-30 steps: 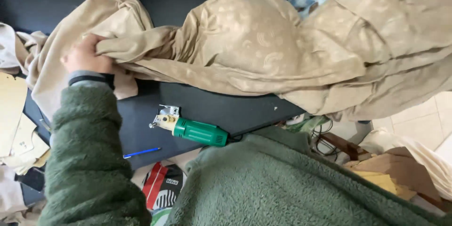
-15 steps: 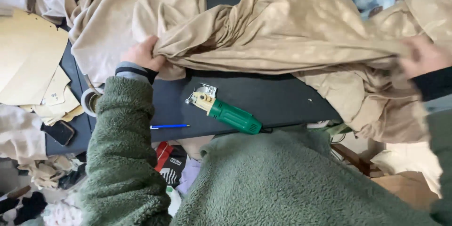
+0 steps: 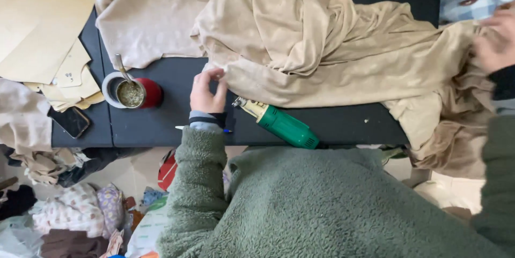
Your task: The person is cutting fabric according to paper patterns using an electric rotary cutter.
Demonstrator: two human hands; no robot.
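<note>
- the left hand (image 3: 206,90) pinches the lower edge of the beige cloth (image 3: 332,48) between thumb and fingertips, near the middle of the black table (image 3: 161,113)
- the right hand (image 3: 496,40) is at the table's right edge, blurred, its fingers bunched into the same cloth; a closed hold as far as can be told
- the cloth lies heaped across the far half of the table and spills over the right edge
- a green power tool (image 3: 281,124) lies at a slant by the near edge, just beside the left wrist, its metal head touching the cloth's hem
- a blue pen (image 3: 185,127) lies at the near edge, partly hidden under the left sleeve
- a red cup (image 3: 134,92) with a metal straw stands to the left of the hand, apart from it
- cardboard patterns (image 3: 43,27) cover the far left corner, with a dark phone (image 3: 70,121) at the left edge
- clothes (image 3: 75,215) are piled on the floor below the near left corner
</note>
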